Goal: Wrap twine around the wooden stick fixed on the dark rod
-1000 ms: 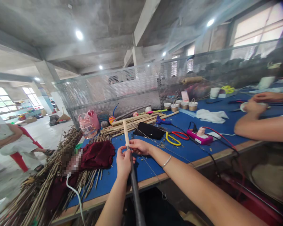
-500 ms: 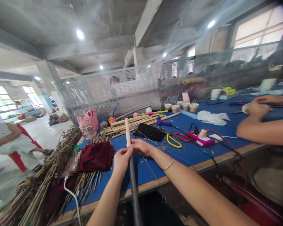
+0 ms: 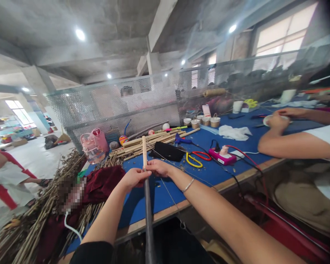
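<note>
A long stick runs upright in front of me, with a pale wooden upper part (image 3: 144, 148) and a dark grey lower part (image 3: 149, 220) that reaches down past the table edge. My left hand (image 3: 134, 178) pinches it where pale meets dark. From the other side, the fingers of my right hand (image 3: 158, 168) close on the same spot, thumb and fingertips together. Both hands are over the blue tabletop (image 3: 132, 212). A thin cord (image 3: 170, 194) trails down below my right hand; where it begins is hidden. Behind the stick lies a black cloth (image 3: 167, 151).
Pale sticks (image 3: 162, 137), scissors with red and yellow handles (image 3: 194, 161), a blue glue gun (image 3: 181, 139) and a pink power strip (image 3: 222, 157) lie beyond. Dried stalks (image 3: 44, 209) and dark red cloth (image 3: 104, 181) fill the left. A co-worker's hands (image 3: 277, 119) hold something white at right.
My view has swung a little to the right, so the table things sit further left. Both hands stay at the stick's join, and a black sleeve on my left arm now shows.
</note>
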The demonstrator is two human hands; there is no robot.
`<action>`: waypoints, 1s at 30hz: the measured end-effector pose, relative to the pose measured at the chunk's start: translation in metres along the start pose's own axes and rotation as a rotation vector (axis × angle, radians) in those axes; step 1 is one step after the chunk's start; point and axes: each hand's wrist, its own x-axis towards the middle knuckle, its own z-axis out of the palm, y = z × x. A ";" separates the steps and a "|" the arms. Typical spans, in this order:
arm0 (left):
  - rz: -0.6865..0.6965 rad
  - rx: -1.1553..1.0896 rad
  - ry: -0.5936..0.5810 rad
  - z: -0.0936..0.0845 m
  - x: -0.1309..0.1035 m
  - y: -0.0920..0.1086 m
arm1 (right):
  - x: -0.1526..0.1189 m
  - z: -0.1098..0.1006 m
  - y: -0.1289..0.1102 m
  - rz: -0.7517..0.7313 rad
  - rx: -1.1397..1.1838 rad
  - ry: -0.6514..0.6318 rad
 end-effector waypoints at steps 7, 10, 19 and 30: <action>-0.023 -0.135 -0.094 0.004 -0.002 -0.019 | 0.001 0.001 0.003 0.054 -0.031 -0.036; -0.020 -0.183 -0.119 0.005 -0.004 -0.023 | 0.001 0.001 0.004 0.041 -0.015 -0.063; -0.010 -0.104 -0.187 0.005 0.005 -0.007 | -0.005 -0.002 -0.001 -0.005 -0.022 -0.010; 0.041 -0.210 -0.300 -0.011 0.000 -0.024 | -0.002 -0.001 0.005 -0.004 0.074 -0.097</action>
